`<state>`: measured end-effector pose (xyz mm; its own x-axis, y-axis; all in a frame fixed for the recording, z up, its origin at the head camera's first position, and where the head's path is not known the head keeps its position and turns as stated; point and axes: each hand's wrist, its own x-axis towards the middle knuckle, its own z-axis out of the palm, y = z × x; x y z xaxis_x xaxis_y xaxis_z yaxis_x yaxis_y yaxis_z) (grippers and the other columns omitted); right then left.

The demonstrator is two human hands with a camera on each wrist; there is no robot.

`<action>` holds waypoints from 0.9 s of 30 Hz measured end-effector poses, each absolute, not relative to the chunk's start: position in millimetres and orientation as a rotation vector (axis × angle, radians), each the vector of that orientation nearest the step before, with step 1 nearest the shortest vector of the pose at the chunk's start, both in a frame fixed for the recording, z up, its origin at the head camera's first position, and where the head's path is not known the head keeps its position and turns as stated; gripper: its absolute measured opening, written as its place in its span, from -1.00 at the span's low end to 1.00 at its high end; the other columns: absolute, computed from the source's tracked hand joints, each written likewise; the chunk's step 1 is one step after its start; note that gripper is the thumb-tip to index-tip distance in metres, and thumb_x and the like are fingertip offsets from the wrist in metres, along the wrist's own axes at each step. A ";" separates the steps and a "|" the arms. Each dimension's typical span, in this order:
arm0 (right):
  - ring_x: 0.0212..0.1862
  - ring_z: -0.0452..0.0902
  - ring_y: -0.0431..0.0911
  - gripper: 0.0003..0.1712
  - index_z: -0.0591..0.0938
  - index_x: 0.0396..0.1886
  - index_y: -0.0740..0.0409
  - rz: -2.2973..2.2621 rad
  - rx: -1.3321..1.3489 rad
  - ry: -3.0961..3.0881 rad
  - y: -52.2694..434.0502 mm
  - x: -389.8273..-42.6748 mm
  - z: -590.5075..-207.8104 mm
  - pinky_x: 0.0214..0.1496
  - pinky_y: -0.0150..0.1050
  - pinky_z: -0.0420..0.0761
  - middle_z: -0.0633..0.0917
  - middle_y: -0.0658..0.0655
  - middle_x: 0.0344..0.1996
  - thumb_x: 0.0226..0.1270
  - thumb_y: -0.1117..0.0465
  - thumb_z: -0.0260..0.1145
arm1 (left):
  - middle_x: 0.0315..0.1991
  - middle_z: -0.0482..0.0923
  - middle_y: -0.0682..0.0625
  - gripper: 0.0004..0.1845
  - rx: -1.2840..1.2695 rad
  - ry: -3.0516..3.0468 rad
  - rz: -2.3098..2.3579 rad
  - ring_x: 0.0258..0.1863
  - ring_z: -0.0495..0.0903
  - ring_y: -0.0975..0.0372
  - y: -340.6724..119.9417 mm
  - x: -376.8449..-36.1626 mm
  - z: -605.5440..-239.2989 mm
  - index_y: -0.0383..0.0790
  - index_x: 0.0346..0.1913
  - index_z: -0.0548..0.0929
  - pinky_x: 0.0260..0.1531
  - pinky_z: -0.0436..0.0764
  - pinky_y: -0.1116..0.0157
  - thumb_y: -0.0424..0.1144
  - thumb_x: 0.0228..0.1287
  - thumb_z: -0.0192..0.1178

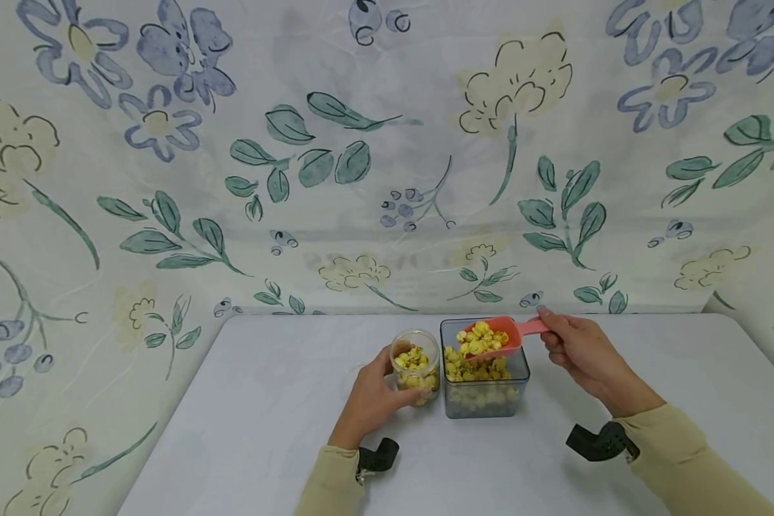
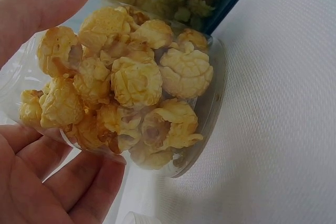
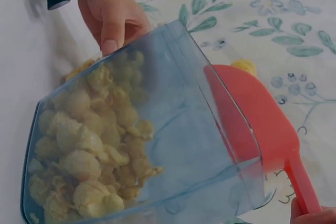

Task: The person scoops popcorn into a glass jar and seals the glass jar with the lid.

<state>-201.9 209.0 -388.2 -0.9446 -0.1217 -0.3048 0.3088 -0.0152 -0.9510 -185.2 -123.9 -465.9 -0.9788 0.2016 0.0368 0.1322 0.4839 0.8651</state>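
A small clear round jar [image 1: 416, 365] [image 2: 205, 103] partly filled with yellow popcorn stands on the white table [image 1: 245, 408]. My left hand [image 1: 373, 398] [image 2: 37, 177] grips it from the left side. Right beside it sits a square blue-tinted clear container [image 1: 486, 390] [image 3: 173, 145] holding more popcorn. My right hand [image 1: 577, 351] pinches the handle of a pink scoop [image 1: 493, 337] [image 3: 262, 124]. The scoop is heaped with popcorn and hovers over the container's back rim. In the right wrist view the left hand [image 3: 113, 11] shows behind the container.
A floral cloth [image 1: 387, 158] hangs as a backdrop behind the table and along both sides. Black wrist mounts [image 1: 377, 455] [image 1: 600, 441] sit on both sleeves. Bare table surface lies left of the jar and right of the container.
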 end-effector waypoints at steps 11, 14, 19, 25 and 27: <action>-0.49 0.23 -0.25 -0.52 0.50 -0.02 0.25 -2.042 0.195 1.956 202.5 -203.9 -390.5 -0.46 -0.42 0.30 0.39 -0.07 -0.49 0.59 -0.13 0.05 | 0.20 0.59 -0.10 -0.10 0.287 2.653 1.517 0.22 0.52 -0.03 -124.6 -186.0 -466.5 -0.15 0.44 0.38 0.21 0.48 -0.11 0.05 0.06 0.52; -0.45 0.26 -0.24 -0.50 0.50 0.01 0.28 -2.017 0.177 2.029 199.6 -203.2 -388.2 -0.43 -0.42 0.34 0.41 -0.07 -0.47 0.60 -0.12 0.04 | 0.19 0.59 -0.09 -0.10 0.288 2.650 1.519 0.22 0.52 -0.03 -124.8 -186.1 -466.3 -0.15 0.44 0.38 0.21 0.48 -0.11 0.05 0.06 0.52; -0.44 0.28 -0.24 -0.46 0.51 0.00 0.34 -1.998 0.149 2.132 194.0 -201.3 -384.0 -0.43 -0.41 0.36 0.42 -0.06 -0.48 0.60 -0.12 0.05 | 0.18 0.60 -0.09 -0.11 0.292 2.652 1.518 0.22 0.53 -0.03 -124.9 -185.7 -465.8 -0.15 0.43 0.38 0.21 0.48 -0.11 0.04 0.05 0.52; -0.45 0.29 -0.24 -0.46 0.53 -0.02 0.33 -2.014 0.153 2.151 187.1 -200.9 -378.8 -0.43 -0.42 0.36 0.44 -0.07 -0.49 0.58 -0.13 0.08 | 0.19 0.59 -0.09 -0.09 0.276 2.642 1.524 0.23 0.52 -0.04 -124.8 -184.6 -464.8 -0.16 0.44 0.37 0.22 0.47 -0.11 0.04 0.05 0.53; -0.45 0.29 -0.24 -0.46 0.53 -0.02 0.32 -2.017 0.154 2.149 184.7 -200.8 -376.3 -0.44 -0.42 0.36 0.44 -0.07 -0.49 0.57 -0.13 0.09 | 0.19 0.59 -0.09 -0.09 0.278 2.640 1.525 0.23 0.52 -0.03 -124.8 -184.6 -464.9 -0.17 0.45 0.37 0.22 0.47 -0.11 0.04 0.06 0.53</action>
